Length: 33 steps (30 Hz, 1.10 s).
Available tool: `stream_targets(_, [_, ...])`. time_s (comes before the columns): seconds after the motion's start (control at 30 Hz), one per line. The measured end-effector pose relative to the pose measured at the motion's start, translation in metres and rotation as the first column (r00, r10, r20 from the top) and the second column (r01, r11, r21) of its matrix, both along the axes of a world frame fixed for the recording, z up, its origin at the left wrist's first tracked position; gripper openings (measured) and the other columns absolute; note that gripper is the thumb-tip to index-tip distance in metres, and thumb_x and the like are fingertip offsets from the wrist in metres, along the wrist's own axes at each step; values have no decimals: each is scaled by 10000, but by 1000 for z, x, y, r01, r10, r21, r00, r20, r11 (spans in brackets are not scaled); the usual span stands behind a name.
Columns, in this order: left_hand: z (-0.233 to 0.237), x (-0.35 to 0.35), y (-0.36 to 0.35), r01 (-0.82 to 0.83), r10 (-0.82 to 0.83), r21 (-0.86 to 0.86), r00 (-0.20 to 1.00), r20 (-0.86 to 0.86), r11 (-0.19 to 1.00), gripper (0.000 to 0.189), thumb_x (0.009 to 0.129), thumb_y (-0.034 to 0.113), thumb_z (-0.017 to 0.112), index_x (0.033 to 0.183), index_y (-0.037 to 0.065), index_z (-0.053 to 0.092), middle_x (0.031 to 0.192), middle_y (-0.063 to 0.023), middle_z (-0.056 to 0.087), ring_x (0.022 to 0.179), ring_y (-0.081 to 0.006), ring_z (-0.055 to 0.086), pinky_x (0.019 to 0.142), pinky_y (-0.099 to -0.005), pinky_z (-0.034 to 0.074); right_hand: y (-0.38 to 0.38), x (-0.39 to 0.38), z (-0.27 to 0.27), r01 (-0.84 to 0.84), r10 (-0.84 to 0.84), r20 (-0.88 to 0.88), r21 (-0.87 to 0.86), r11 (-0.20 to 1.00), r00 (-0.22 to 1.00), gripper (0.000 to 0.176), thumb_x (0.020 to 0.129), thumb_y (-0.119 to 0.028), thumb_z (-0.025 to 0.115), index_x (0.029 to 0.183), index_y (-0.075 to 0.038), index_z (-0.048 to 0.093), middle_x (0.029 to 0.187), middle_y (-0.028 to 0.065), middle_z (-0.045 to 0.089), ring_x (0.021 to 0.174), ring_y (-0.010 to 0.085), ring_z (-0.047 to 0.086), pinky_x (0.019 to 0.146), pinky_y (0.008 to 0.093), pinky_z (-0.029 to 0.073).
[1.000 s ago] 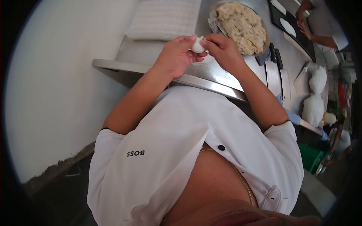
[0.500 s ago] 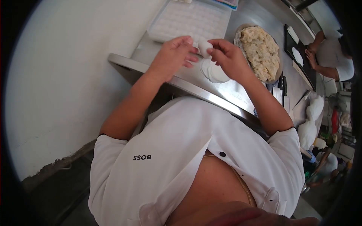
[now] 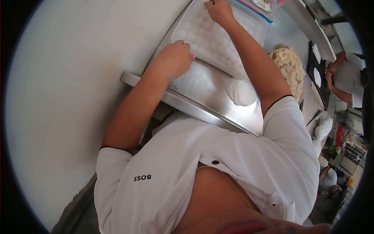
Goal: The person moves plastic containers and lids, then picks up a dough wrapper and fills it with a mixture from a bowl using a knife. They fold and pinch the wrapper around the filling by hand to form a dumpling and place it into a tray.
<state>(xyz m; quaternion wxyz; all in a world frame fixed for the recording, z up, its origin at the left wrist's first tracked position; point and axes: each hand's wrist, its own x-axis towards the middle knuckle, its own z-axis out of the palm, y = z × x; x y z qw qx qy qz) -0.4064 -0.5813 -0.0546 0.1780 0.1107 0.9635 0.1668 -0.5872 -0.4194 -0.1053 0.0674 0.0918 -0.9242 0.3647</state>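
Observation:
A white plastic tray [image 3: 228, 69] holds many rows of small round white pieces, their detail washed out. My left hand [image 3: 176, 59] is closed at the tray's near left corner, its curled fingers against the rim. Reaching over the tray, my right hand [image 3: 220, 11] has its fingers pinched together near the far left edge. Whatever sits between those fingertips is hidden at the top of the view. A stack of thin round white wrappers [image 3: 240, 92] lies on the metal table [image 3: 206, 84], below my right forearm.
A heap of pale, lumpy filling [image 3: 290, 70] stands partly behind my right arm. Coloured lids [image 3: 261, 7] lie beyond the tray. Across the table, a co-worker's hands [image 3: 330, 74] are at a dark board [image 3: 316, 76] with a white round on it. A wall [image 3: 70, 97] rises on the left.
Both hands have left the spot over the wrappers, where they held a small white piece. My right hand moved forward across the tray; my left closed at its near corner. The view shifted.

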Motion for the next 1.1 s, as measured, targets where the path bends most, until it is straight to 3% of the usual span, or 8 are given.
stream_targets(0.03, [0,0,-1,0,0,31,1000,-4,1000,422,943,243,555,1237,-60,550,1276,-237,559,1166,-368,548,979,-423,459,-5,-15,-10,-1,1,6,0,1000,1000,320,868,-264,550,909,40,642,901,290,648,884,449,623,807,498,491])
stream_targets(0.1, [-8,2,-1,4,-3,33,1000,-26,999,427,944,239,553,1239,-69,543,1284,-240,552,1173,-373,541,982,-425,458,-13,-40,-38,36,-19,-156,109,993,988,295,862,-236,550,903,43,636,899,290,650,874,444,626,796,500,494])
stream_targets(0.2, [-7,4,-1,30,-29,23,999,-39,999,443,948,233,552,1255,-84,520,1314,-246,524,1181,-392,529,989,-433,454,-27,-51,-55,102,-85,-190,82,991,978,280,855,-216,550,894,48,634,886,294,648,864,444,625,791,504,494])
stream_targets(0.3, [2,5,-1,43,-43,14,999,-4,999,467,950,231,552,1283,-91,489,1352,-253,485,1183,-422,518,1001,-446,444,-25,-48,-56,68,-39,-228,119,991,973,279,851,-209,547,888,54,630,870,300,643,853,448,622,789,510,489])
stream_targets(0.53, [-12,9,-1,69,-69,-4,994,-87,998,502,950,231,557,1305,-107,452,1384,-288,432,1212,-491,478,1029,-474,421,-26,-20,-29,86,-73,-118,107,991,990,280,844,-211,557,870,61,619,847,296,641,832,446,621,773,509,489])
stream_targets(0.73, [-13,9,-2,73,-71,17,989,-131,997,503,936,239,578,1288,-103,463,1377,-287,439,1217,-498,474,1039,-480,412,-29,-17,-18,-1,0,27,32,999,1000,228,829,-156,576,889,60,617,855,296,641,841,453,619,776,509,491])
stream_targets(0.83, [0,6,-1,70,-70,18,998,4,997,505,924,241,598,1282,-92,472,1368,-275,453,1217,-493,475,1046,-478,406,-33,-16,-28,82,-70,-119,107,991,991,212,829,-131,585,916,60,611,886,299,635,867,454,612,786,514,488])
stream_targets(1.1, [-2,6,-1,79,-79,-7,997,-13,997,524,913,250,618,1287,-85,472,1367,-268,458,1228,-488,465,1060,-476,392,-34,-29,-35,138,-115,-237,85,987,965,245,842,-123,582,1018,42,537,933,296,601,899,469,588,804,531,477])
